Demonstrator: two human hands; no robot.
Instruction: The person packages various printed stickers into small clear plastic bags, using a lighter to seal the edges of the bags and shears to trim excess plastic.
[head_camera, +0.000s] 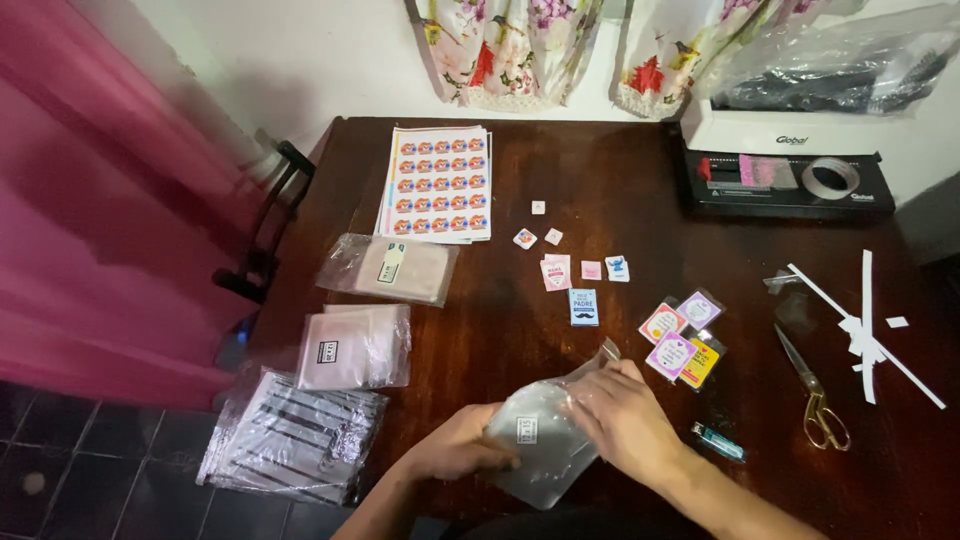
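Nearest the camera, both hands hold a clear plastic bag (535, 440) just above the front edge of the dark wooden surface (600, 190). The left hand (455, 445) grips its left side, its fingers curled around the edge and pinching the film; the right hand (625, 420) lies over the upper right part, its fingers pressed together on the bag near its mouth. The bag looks very light, thin and limp, with a glossy, probably slippery film that crumples rather than breaks; it likely handles best pinched at an edge or by the open mouth, since the flat middle gives nothing to grip. A small lighter (718, 441) lies just right of the right wrist. To the left sits a striped packet (290, 440), and beyond it two stacks of similar bags (355, 347) (390, 268). Right of the hands, four small bagged cards (682, 335) lie touching one another, with gold-handled scissors (815, 390) and white paper strips (865, 335) farther right. Mid-surface are loose little stickers (570, 270) and a blue card (584, 306). Farther back lies a sticker sheet (437, 183), and at the far right corner a black-and-white machine (785, 160) carries a roll of tape (831, 178) beside a plastic-wrapped bundle (840, 65). Flowered cloth (520, 45) hangs on the wall behind, and a pink curtain (90, 230) fills the left.
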